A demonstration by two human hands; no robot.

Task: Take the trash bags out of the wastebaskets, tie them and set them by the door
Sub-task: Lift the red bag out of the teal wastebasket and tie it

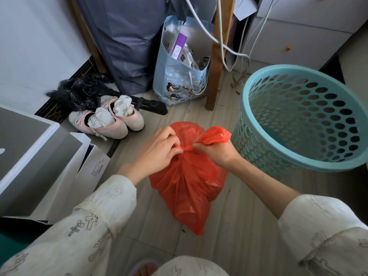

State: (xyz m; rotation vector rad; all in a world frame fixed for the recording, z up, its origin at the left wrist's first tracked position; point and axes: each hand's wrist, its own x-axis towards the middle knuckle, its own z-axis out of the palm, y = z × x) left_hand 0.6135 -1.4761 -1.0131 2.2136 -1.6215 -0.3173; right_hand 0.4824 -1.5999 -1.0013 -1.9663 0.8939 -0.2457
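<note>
So the red trash bag (185,182) is out of the bin and sitting on the floor (239,226), thin crinkly plastic, gathered tight at the neck and bulging into a lumpy teardrop shape below the hands. Left hand (157,148) has its fingers curled in, pinching one twisted handle of the bag right at the neck. Right hand (215,152) is pinching the other handle, which flares out into a floppy loop just past its knuckles. The two hands are nearly touching, with a thin twisted strand of plastic pulled between them. Both arms are in loose cream sleeves (95,222) with little grey printed figures, soft cottony look. Just to the right of the right hand is the wastebasket (298,120), a round teal plastic one with walls full of oval holes, tipped toward the camera, no liner in it. Beyond the left hand there's a pair of pale pink shoes (119,124) with white socks stuffed in them, and further out a glossy blue paper gift bag (179,82) with cartoon penguins. Off to the left of the left hand are some flat white boxes (39,156). The floor is pale wood-look planks.
</note>
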